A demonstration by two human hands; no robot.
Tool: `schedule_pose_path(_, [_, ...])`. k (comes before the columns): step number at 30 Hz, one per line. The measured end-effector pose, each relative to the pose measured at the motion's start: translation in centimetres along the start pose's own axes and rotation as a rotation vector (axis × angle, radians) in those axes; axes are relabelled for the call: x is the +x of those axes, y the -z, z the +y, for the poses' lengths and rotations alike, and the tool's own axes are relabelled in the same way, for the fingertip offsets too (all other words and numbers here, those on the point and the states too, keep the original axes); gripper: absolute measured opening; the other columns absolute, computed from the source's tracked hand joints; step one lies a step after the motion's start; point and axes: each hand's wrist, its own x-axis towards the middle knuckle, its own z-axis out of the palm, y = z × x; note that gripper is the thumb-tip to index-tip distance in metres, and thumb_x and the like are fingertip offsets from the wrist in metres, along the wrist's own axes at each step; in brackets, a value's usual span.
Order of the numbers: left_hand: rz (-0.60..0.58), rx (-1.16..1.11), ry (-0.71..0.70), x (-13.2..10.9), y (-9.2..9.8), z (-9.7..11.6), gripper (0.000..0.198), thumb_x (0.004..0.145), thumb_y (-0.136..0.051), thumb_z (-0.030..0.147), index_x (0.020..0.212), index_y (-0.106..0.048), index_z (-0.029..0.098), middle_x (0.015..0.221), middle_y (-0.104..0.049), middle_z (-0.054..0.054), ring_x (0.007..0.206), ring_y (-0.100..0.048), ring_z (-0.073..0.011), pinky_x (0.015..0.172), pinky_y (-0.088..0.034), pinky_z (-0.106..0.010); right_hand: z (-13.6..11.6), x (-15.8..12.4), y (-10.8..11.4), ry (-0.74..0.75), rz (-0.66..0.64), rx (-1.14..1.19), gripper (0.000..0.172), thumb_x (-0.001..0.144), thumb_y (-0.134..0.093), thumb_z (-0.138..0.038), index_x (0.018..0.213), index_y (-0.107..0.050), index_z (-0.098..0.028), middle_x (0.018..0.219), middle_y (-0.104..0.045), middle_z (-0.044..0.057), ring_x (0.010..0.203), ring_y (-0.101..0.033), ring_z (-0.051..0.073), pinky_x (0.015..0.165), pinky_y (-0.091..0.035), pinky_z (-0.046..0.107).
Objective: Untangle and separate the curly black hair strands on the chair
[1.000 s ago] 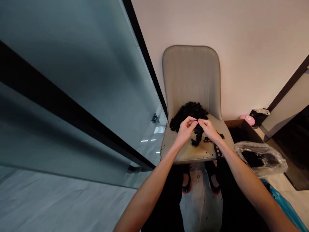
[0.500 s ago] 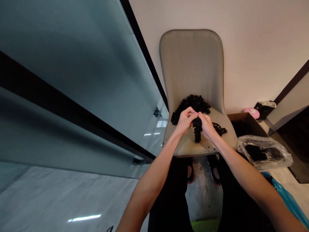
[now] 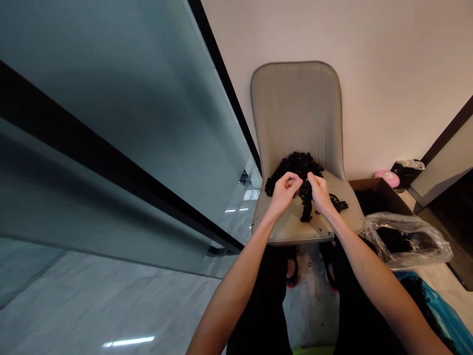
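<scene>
Above the seat of a beige chair [image 3: 295, 103], my left hand [image 3: 284, 195] is closed in a pinch at the upper end of a black ruffled strip [image 3: 306, 207]. My right hand [image 3: 320, 193] pinches close by on the other side; whatever is between its fingertips is too small to make out. The strip hangs down between both hands toward the seat. Behind them lies a heap of similar black ruffled pieces [image 3: 297, 161]. A smaller black piece [image 3: 337, 202] rests on the seat right of my right hand.
At right stand a cardboard box [image 3: 397, 196] with dark contents, a clear plastic bag [image 3: 438, 246] holding black pieces, and a blue bag [image 3: 453, 315]. A pink round object [image 3: 388, 178] sits by the wall. A glass partition with a black frame [image 3: 236, 113] borders the chair's left.
My hands have moved slightly apart, with a gap now between their fingertips. The view has shifted a little, so the chair appears lower.
</scene>
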Motion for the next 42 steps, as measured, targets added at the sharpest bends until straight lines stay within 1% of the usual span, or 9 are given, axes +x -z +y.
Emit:
schedule_pose_path(3, [-0.047,0.049,0.01,-0.4,0.5,-0.1,0.025,0.081,-0.076,0.043,0.085,-0.068,0.019,0.068,-0.057,0.002,0.06,-0.052,-0.0106,0.057,-0.041,-0.023,-0.6,-0.1,0.6,0.049,-0.047,-0.086,0.062,0.086,-0.049,-0.076,0.058,-0.029,-0.024,0.059,-0.026,-0.004,0.06,-0.026,0.012,0.058,-0.026,0.03])
schedule_pose_path(10, [0.04,0.001,-0.076,-0.3,0.8,-0.9,0.032,0.083,-0.076,0.046,0.102,-0.074,0.021,0.078,-0.064,-0.001,0.067,-0.056,-0.0126,0.062,-0.046,-0.025,0.4,0.0,1.4,0.104,-0.045,-0.26,0.059,0.094,-0.042,-0.071,0.06,-0.03,-0.024,0.058,-0.031,-0.003,0.06,-0.031,0.013,0.059,-0.026,0.031])
schedule_pose_path(13, [0.052,0.012,-0.123,0.0,1.0,-1.2,0.031,0.083,-0.075,0.046,0.101,-0.073,0.022,0.08,-0.065,-0.002,0.068,-0.057,-0.0131,0.064,-0.047,-0.026,0.8,0.2,1.7,0.059,-0.092,-0.213,0.054,0.097,-0.038,-0.068,0.067,-0.043,-0.023,0.061,-0.042,-0.002,0.062,-0.04,0.015,0.061,-0.033,0.03])
schedule_pose_path(18, [0.009,0.12,-0.178,-0.6,0.2,-0.1,0.021,0.08,-0.078,0.033,0.095,-0.072,0.02,0.086,-0.069,-0.003,0.079,-0.061,-0.0153,0.074,-0.049,-0.028,0.4,-0.1,1.8,0.061,-0.276,-0.135,0.05,0.099,-0.037,-0.064,0.087,-0.062,-0.022,0.084,-0.062,0.001,0.081,-0.055,0.017,0.074,-0.042,0.029])
schedule_pose_path(21, [0.034,0.168,-0.191,-1.2,-0.6,0.6,0.014,0.081,-0.075,0.028,0.092,-0.072,0.02,0.081,-0.066,-0.002,0.075,-0.059,-0.0144,0.072,-0.047,-0.027,0.0,-0.4,1.7,0.085,-0.286,-0.184,0.047,0.097,-0.045,-0.063,0.08,-0.062,-0.022,0.076,-0.059,0.0,0.076,-0.052,0.017,0.073,-0.039,0.028])
schedule_pose_path(26, [0.009,0.227,-0.181,-1.2,-0.4,0.6,0.012,0.08,-0.074,0.021,0.09,-0.068,0.02,0.082,-0.064,-0.001,0.073,-0.057,-0.0139,0.069,-0.044,-0.025,0.5,-0.2,1.6,0.01,-0.217,-0.261,0.06,0.093,-0.045,-0.068,0.058,-0.053,-0.021,0.058,-0.051,0.0,0.062,-0.044,0.016,0.062,-0.031,0.029])
schedule_pose_path(31, [-0.055,0.102,-0.043,-1.0,-0.7,0.0,0.013,0.082,-0.069,0.022,0.085,-0.056,0.021,0.065,-0.053,0.005,0.057,-0.048,-0.0094,0.056,-0.035,-0.021,0.8,-0.2,1.5,-0.058,-0.277,-0.162,0.065,0.085,-0.048,-0.079,0.054,-0.046,-0.022,0.051,-0.04,-0.003,0.054,-0.034,0.012,0.055,-0.025,0.03])
schedule_pose_path(38, [0.247,-0.414,0.311,-0.9,-3.4,-1.3,0.025,0.09,-0.057,0.024,0.072,-0.039,0.021,0.056,-0.042,0.007,0.049,-0.044,-0.0063,0.052,-0.035,-0.019,0.7,0.0,0.9,-0.163,-0.321,-0.005,0.064,0.077,-0.06,-0.078,0.054,-0.04,-0.023,0.051,-0.036,-0.005,0.052,-0.028,0.01,0.054,-0.025,0.028])
schedule_pose_path(42, [0.321,-0.595,0.427,0.2,-2.6,-2.0,0.039,0.097,-0.053,0.022,0.068,-0.026,0.022,0.05,-0.024,0.01,0.042,-0.026,-0.0047,0.049,-0.032,-0.018,-0.1,-0.1,1.4,-0.215,-0.28,0.116,0.06,0.086,-0.058,-0.07,0.055,-0.034,-0.025,0.051,-0.028,-0.006,0.05,-0.023,0.011,0.052,-0.024,0.029])
